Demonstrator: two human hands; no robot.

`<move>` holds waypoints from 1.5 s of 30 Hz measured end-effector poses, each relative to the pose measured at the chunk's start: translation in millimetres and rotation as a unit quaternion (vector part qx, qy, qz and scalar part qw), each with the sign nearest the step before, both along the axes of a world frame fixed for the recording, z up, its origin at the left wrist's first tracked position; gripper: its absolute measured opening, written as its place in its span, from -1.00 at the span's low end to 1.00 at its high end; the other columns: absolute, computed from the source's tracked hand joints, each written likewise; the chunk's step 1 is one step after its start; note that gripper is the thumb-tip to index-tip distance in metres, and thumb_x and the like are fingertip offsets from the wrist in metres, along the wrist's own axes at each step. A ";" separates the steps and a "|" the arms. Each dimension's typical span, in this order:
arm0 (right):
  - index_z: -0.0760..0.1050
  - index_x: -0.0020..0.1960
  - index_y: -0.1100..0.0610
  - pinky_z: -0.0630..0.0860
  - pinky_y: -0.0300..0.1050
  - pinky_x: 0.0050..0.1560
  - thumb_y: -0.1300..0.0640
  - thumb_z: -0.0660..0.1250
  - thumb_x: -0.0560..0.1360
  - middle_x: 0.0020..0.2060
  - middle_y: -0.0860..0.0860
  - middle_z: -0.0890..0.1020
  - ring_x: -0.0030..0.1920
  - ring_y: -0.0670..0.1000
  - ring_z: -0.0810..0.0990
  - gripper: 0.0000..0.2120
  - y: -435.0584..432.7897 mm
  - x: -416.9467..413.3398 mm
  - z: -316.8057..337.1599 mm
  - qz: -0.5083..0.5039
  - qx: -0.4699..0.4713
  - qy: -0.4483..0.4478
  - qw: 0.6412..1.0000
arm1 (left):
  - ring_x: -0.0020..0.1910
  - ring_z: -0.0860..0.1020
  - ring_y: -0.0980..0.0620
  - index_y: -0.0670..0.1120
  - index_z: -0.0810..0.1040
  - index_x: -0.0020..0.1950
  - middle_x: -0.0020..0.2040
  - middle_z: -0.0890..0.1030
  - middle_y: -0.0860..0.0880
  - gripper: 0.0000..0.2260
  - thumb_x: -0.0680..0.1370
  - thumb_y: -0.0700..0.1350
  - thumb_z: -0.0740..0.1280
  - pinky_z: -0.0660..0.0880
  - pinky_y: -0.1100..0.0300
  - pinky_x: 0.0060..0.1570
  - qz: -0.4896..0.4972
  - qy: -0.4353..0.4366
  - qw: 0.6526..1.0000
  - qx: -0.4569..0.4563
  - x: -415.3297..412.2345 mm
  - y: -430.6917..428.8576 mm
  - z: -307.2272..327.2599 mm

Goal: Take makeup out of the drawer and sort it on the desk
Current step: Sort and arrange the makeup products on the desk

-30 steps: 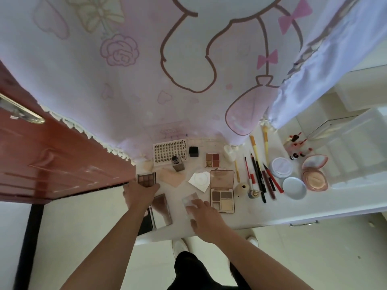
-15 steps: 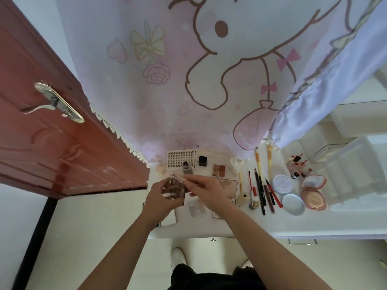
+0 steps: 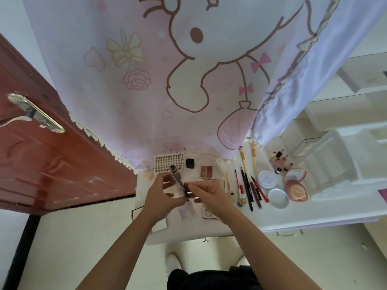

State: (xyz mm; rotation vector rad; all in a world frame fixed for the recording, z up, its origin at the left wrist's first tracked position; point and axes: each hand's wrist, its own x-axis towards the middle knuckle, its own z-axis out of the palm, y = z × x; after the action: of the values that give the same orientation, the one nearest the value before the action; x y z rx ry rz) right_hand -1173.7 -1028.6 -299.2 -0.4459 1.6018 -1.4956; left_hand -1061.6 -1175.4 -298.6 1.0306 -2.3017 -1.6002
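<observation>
**Holding up a palette before placing it**

Grips a small eyeshadow palette (image 3: pixel 178 181) in the left hand (image 3: pixel 160 195), raised off the desk (image 3: pixel 314 214). Pinches its near edge with the right hand (image 3: pixel 209 190), seemingly working the clear lid before choosing a spot. Groups flat palettes beneath and just beyond the hands, among them a four-pan palette (image 3: pixel 206 171). Lines pencils and brushes (image 3: pixel 247 187) right of the right hand, and round compacts (image 3: pixel 296 186) farther right, apparently like with like.

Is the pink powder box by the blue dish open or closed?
Open. The pink compact has its lid flipped back, and the peach powder inside shows.
</observation>
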 end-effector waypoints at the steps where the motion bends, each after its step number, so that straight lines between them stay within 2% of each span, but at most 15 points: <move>1: 0.68 0.13 0.04 0.60 -0.10 0.03 0.10 0.32 0.62 -0.04 -0.03 0.74 0.01 -0.03 0.70 -0.81 0.5 -0.8 1.4 -0.007 0.001 -0.007 1.000 | 0.23 0.52 0.17 0.09 0.42 0.23 0.20 0.56 0.16 -0.34 0.23 -0.14 0.64 0.59 0.08 0.05 -0.011 -0.003 1.000 -0.020 -1.8 -2.0 0.4; 4: 0.69 0.10 0.04 0.59 -0.05 0.11 0.03 0.40 0.56 -0.03 -0.04 0.74 0.06 -0.01 0.69 -0.83 -0.6 -5.7 5.3 -0.016 0.016 -0.029 0.999 | 0.20 0.53 0.22 0.09 0.38 0.30 0.21 0.57 0.19 -0.28 0.22 -0.04 0.63 0.57 0.13 0.06 -0.047 -0.006 0.997 -0.063 -7.8 -6.7 3.2; 7: 0.69 0.04 0.03 0.59 -0.02 0.15 -0.03 0.48 0.49 -0.04 -0.04 0.73 0.08 0.04 0.67 -0.82 -3.3 -13.0 6.4 0.005 0.039 -0.031 0.999 | 0.15 0.54 0.25 0.10 0.38 0.32 0.18 0.58 0.21 -0.29 0.25 -0.07 0.63 0.55 0.17 0.09 -0.075 0.002 0.994 -0.084 -14.5 -7.3 8.4; 11: 0.65 0.00 0.13 0.60 -0.03 0.03 0.06 0.52 0.43 -0.10 0.08 0.72 -0.11 0.05 0.66 -0.80 -7.8 -21.1 10.1 -0.003 0.047 -0.049 0.998 | 0.13 0.51 0.34 0.10 0.40 0.29 0.15 0.57 0.23 -0.31 0.26 -0.09 0.63 0.51 0.24 0.12 -0.098 0.005 0.991 -0.092 -20.5 -7.5 13.8; 16: 0.59 -0.04 0.14 0.53 -0.12 -0.17 0.12 0.44 0.42 -0.23 0.00 0.68 -0.27 -0.07 0.64 -0.85 -15.3 -24.5 15.4 -0.014 0.088 -0.016 0.996 | 0.14 0.54 0.19 0.14 0.40 0.26 0.15 0.56 0.18 -0.28 0.16 0.14 0.58 0.50 0.27 0.14 -0.125 -0.010 0.989 -0.081 -28.5 -8.2 17.8; 22: 0.60 0.05 0.18 0.48 -0.12 -0.22 0.01 0.34 0.57 -0.17 0.01 0.67 -0.33 -0.03 0.62 -0.76 -15.2 -25.9 22.2 -0.007 0.060 -0.063 0.996 | 0.11 0.51 0.19 0.18 0.40 0.25 0.14 0.49 0.12 -0.32 0.21 0.04 0.60 0.53 0.18 0.15 -0.129 -0.018 0.987 -0.091 -34.4 -9.6 21.2; 25: 0.66 0.07 0.13 0.53 -0.10 -0.20 -0.02 0.30 0.62 -0.16 0.03 0.72 -0.28 0.01 0.67 -0.74 -11.0 -30.8 26.4 0.007 0.065 -0.045 0.997 | 0.10 0.47 0.22 0.15 0.42 0.31 0.14 0.43 0.13 -0.28 0.21 0.12 0.61 0.46 0.35 0.07 -0.137 -0.050 0.983 -0.116 -37.4 -11.0 25.0; 27: 0.65 0.06 0.15 0.47 -0.15 -0.29 0.00 0.24 0.66 -0.22 0.05 0.73 -0.28 0.00 0.70 -0.71 -7.5 -38.4 23.9 -0.002 0.084 -0.015 0.996 | 0.04 0.51 0.18 0.11 0.50 0.26 0.12 0.50 0.11 -0.39 0.27 0.08 0.63 0.43 0.42 -0.06 -0.113 -0.074 0.989 -0.061 -38.7 -14.2 28.3; 29: 0.64 0.05 0.16 0.42 -0.16 -0.31 0.00 0.21 0.67 -0.28 0.04 0.71 -0.31 -0.04 0.67 -0.70 -3.7 -45.4 19.2 -0.023 0.095 -0.003 0.995 | -0.07 0.57 0.05 0.00 0.60 0.20 0.07 0.64 0.03 -0.56 0.39 0.13 0.53 0.49 0.29 -0.14 -0.072 -0.087 0.989 0.096 -38.0 -17.3 31.7; 31: 0.65 0.07 0.12 0.43 -0.18 -0.30 -0.01 0.22 0.67 -0.26 0.03 0.69 -0.34 -0.09 0.62 -0.71 -1.0 -48.6 16.7 -0.030 0.094 0.002 0.995 | -0.20 0.55 0.00 -0.13 0.62 0.16 0.00 0.68 -0.12 -0.63 0.55 0.12 0.35 0.49 0.18 -0.22 -0.015 -0.081 0.957 0.279 -36.8 -16.9 33.9; 33: 0.64 0.14 0.10 0.47 -0.24 -0.33 0.02 0.25 0.65 -0.22 0.01 0.68 -0.39 -0.15 0.58 -0.76 -1.2 -47.9 16.0 -0.025 0.093 0.028 0.995 | -0.30 0.53 0.00 -0.22 0.60 0.15 -0.14 0.65 -0.18 -0.69 0.64 0.01 0.28 0.50 0.18 -0.32 0.039 -0.060 0.925 0.374 -37.2 -13.9 33.1; 36: 0.61 0.22 -0.01 0.61 -0.22 -0.11 -0.04 0.36 0.58 -0.13 -0.13 0.65 -0.27 -0.20 0.60 -0.74 -3.1 -44.8 22.1 -0.001 0.128 0.162 0.978 | -0.41 0.52 0.03 -0.25 0.59 0.10 -0.30 0.60 -0.13 -0.78 0.61 -0.10 0.34 0.50 0.23 -0.46 0.102 -0.043 0.910 0.399 -41.2 -8.1 30.0; 40: 0.52 0.35 -0.06 0.49 -0.33 -0.01 -0.28 0.55 0.31 0.01 -0.18 0.55 0.00 -0.18 0.55 -0.32 2.3 -40.9 27.8 0.069 0.169 0.228 0.956 | -0.41 0.52 0.03 -0.19 0.64 0.01 -0.29 0.61 -0.12 -0.83 0.57 -0.08 0.39 0.44 0.21 -0.47 0.118 -0.068 0.913 0.385 -43.2 -6.1 28.4; 43: 0.58 0.25 -0.14 0.62 -0.18 0.03 -0.27 0.55 0.30 -0.05 -0.17 0.63 -0.03 -0.16 0.61 -0.44 4.8 -42.9 27.2 0.078 0.150 0.269 0.948 | -0.36 0.50 0.05 -0.08 0.65 -0.01 -0.28 0.60 -0.05 -0.80 0.56 0.04 0.39 0.39 0.18 -0.37 0.074 -0.094 0.917 0.381 -41.1 -6.2 29.5; 45: 0.58 0.22 -0.19 0.61 -0.21 0.02 -0.28 0.52 0.33 -0.07 -0.22 0.65 -0.02 -0.21 0.61 -0.50 4.3 -43.0 26.7 0.078 0.130 0.280 0.948 | -0.32 0.48 0.05 -0.03 0.66 0.01 -0.27 0.59 -0.04 -0.73 0.57 0.14 0.34 0.37 0.16 -0.34 0.044 -0.096 0.909 0.403 -39.1 -6.6 32.0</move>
State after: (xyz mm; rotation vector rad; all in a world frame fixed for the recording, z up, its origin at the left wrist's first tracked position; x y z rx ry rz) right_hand -1216.7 -1024.2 -272.5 -0.8780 2.1110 -1.0653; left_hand -1100.7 -1182.0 -266.6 1.4610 -1.6192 -2.5820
